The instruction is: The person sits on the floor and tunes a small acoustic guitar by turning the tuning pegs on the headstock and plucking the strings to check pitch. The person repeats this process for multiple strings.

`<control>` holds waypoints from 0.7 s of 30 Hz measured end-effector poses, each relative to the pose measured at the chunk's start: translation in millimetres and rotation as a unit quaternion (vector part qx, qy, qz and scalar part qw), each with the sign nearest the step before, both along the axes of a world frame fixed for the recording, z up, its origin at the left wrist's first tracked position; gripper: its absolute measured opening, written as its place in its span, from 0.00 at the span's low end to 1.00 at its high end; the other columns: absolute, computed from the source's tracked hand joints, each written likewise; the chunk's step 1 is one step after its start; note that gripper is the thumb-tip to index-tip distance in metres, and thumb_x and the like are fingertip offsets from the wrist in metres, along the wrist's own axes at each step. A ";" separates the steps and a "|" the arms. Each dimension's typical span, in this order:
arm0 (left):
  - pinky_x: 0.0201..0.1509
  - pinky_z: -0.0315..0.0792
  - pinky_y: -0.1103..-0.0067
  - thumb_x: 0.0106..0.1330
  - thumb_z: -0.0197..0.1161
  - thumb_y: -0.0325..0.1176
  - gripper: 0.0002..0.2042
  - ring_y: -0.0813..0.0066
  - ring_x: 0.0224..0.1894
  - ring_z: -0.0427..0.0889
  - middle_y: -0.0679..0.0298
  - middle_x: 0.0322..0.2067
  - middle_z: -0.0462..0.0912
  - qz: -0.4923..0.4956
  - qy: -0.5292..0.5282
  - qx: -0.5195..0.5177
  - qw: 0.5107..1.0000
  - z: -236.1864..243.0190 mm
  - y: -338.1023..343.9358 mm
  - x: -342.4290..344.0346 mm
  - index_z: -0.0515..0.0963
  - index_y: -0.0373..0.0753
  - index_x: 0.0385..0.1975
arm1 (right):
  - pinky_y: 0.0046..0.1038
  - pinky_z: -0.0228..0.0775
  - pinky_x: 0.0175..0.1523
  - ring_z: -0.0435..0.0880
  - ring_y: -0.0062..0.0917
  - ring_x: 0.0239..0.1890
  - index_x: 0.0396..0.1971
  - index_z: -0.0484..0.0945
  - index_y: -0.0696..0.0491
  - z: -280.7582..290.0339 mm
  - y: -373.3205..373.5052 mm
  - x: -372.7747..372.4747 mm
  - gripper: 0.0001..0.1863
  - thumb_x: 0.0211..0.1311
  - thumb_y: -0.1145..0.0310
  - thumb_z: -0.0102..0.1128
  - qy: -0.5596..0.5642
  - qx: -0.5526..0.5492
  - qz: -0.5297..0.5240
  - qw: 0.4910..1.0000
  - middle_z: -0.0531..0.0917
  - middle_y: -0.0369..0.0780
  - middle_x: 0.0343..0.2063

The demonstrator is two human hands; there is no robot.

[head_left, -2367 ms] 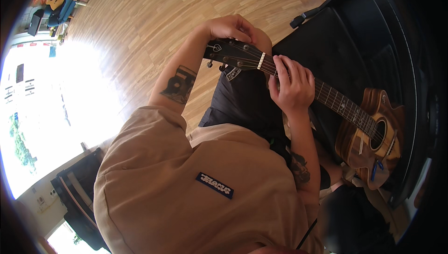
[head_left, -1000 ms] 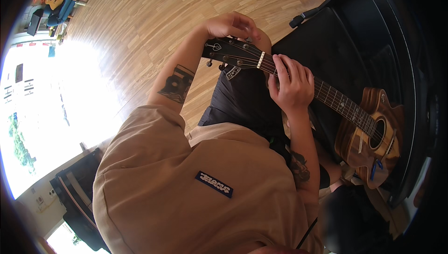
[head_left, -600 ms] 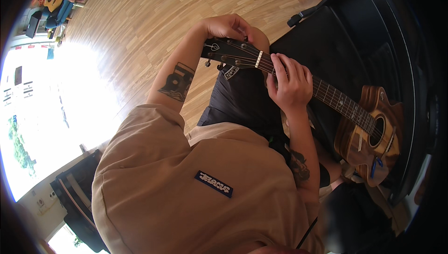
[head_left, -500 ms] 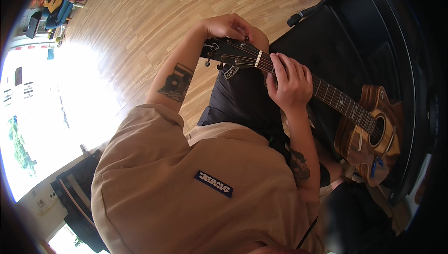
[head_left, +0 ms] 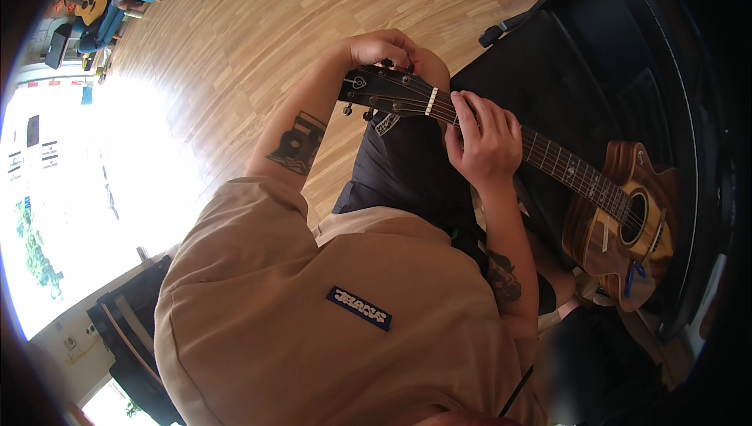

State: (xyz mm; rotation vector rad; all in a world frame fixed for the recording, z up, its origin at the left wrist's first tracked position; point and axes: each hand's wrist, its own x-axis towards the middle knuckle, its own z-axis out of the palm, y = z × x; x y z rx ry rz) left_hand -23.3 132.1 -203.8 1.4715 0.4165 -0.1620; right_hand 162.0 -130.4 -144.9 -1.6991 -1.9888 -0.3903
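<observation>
Head view: the guitar [head_left: 565, 172] lies across the person's front, strings facing the camera, its headstock [head_left: 381, 91] at the left above a black-clothed leg [head_left: 407, 171] and its body [head_left: 599, 255] at the right by a black padded surface [head_left: 521, 74]. The left hand [head_left: 384, 46] curls over the far edge of the headstock, its bent fingers beside a tuning peg [head_left: 387, 63]; the fingertips are partly hidden, so whether they pinch it cannot be told. The right hand [head_left: 489, 142] rests across the strings just past the nut [head_left: 431, 102], fingers slightly spread, thumb at the neck's near edge. Judged from this posture, the step in hand is peg adjustment. Trace the string from nut to post before applying any force. Seat the peg button squarely between thumb and bent forefinger; an off-centre grip is likely to slip. Rotate in small, even increments. Use the right hand to steady the neck against twisting, with light contact only; sideways pressure may pull the strings off pitch. Hold the near-side pegs [head_left: 347, 110] clear of the clothing, where contact could turn them.
</observation>
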 end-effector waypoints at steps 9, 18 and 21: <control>0.49 0.74 0.75 0.68 0.67 0.33 0.11 0.73 0.43 0.83 0.60 0.38 0.89 0.033 -0.123 0.174 0.976 22.7 -13.3 1.2 0.84 0.33 0.26 | 0.39 0.73 0.56 0.85 0.30 0.51 0.59 0.81 0.48 0.5 -2.3 2.3 0.28 0.55 0.67 0.68 0.042 -0.007 0.004 0.999 0.84 0.36 0.52; 0.49 0.77 0.79 0.66 0.64 0.24 0.08 0.78 0.42 0.84 0.63 0.42 0.89 0.038 -0.048 0.019 0.998 17.2 -5.8 -7.3 0.87 0.32 0.42 | 0.38 0.74 0.55 0.85 0.30 0.50 0.58 0.81 0.49 15.3 -6.6 2.2 0.27 0.54 0.68 0.68 0.038 0.005 0.001 0.999 0.85 0.36 0.51; 0.50 0.78 0.80 0.68 0.65 0.26 0.07 0.79 0.43 0.85 0.63 0.41 0.89 0.021 -0.037 0.026 0.999 14.9 -6.2 -3.7 0.86 0.33 0.42 | 0.39 0.74 0.56 0.85 0.30 0.50 0.58 0.81 0.49 10.4 -2.6 1.3 0.27 0.54 0.68 0.68 0.039 0.016 0.004 0.999 0.85 0.36 0.51</control>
